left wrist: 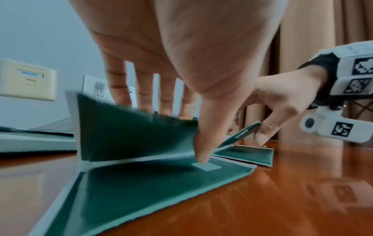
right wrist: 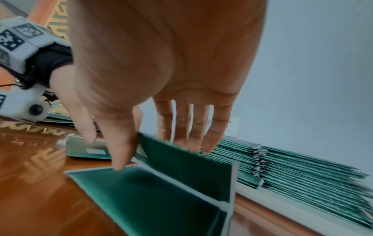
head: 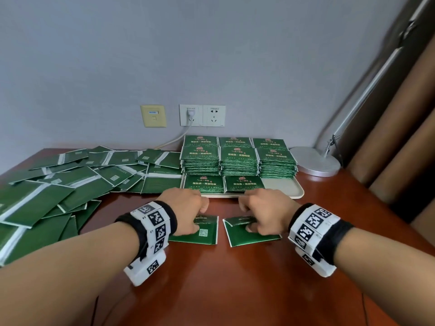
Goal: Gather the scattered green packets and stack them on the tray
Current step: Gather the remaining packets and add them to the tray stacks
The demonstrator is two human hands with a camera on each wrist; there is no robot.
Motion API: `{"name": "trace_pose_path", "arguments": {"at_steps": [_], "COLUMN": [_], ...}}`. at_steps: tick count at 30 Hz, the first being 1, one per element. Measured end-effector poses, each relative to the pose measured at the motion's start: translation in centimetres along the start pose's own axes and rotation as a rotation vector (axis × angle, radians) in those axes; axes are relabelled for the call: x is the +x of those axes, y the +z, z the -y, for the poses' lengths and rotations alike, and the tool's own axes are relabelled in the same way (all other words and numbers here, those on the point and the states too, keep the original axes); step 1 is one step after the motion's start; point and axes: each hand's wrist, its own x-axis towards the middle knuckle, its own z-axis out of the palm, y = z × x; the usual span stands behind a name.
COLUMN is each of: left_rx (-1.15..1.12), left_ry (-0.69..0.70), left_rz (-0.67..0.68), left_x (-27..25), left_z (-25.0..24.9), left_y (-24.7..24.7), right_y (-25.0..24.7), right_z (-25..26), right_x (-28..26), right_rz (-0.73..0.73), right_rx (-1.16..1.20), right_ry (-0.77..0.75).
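While each flat green foil packet lies on the brown wooden table just before the cream plastic tray [head: 292, 188]: left hand [head: 186, 208] pinches left packet [head: 200, 231], right hand [head: 266, 210] pinches right packet [head: 249, 234], far flaps lifted. Risk: slick foil slipping, creasing.

A silver lamp base [head: 315, 162] stands on the wooden table [head: 235, 278] below wall sockets [head: 202, 115].

Flat green foil packets with white seams: loose pile [head: 58, 184] scattered on the table's left side. Cream rectangular tray [head: 284, 188] at the back holds neat packet stacks [head: 237, 158] — front-right corner bare. Two packets [head: 202, 231] [head: 249, 234] lie before the tray, far halves folded upward.
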Motion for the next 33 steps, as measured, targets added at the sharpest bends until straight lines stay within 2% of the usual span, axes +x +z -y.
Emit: {"name": "trace_pose_path", "arguments": {"at_steps": [5,12,33], "left_rx": [0.076,0.191,0.214], "left_ry": [0.018,0.053,0.047], "left_rz": [0.144,0.221,0.15], "left_x": [-0.5,0.1,1.3], "left_z": [-1.1,-2.1,-2.8], "left_y": [0.2,-0.9,-0.8], "right_y": [0.3,-1.6,0.0], "right_z": [2.2,5.1,6.4], "right_x": [-0.8,-0.4,1.1], "right_rz": [0.169,0.292,0.183], "right_rx": [-0.094,-0.28,-0.254], "right_ry": [-0.038,-0.092,-0.04]}}
